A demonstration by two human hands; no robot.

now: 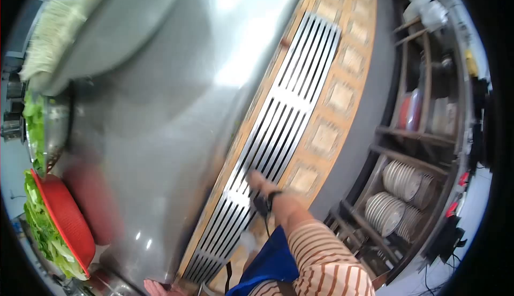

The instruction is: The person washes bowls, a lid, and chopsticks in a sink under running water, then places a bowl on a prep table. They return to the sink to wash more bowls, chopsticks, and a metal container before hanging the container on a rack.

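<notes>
One bare hand (259,182) hangs over the metal floor grate, below a striped sleeve and a dark band at the wrist. It looks like my right hand; it is blurred, and its fingers and anything in them cannot be made out. My left hand is not clearly in view. A steel table (176,98) fills the middle left. On it stand a red basket (68,224) of leafy greens (45,232), a metal colander (58,127) with greens, and a large round tray (120,33) beside pale noodle-like strands (53,36).
The slatted drain grate (292,99) runs along the tiled floor (325,135) beside the table. At right, a wooden rack (412,135) holds stacked plates (384,213) and plastic bags (432,13). A blue apron (276,264) shows at the bottom, near a pink cloth-like item (156,287).
</notes>
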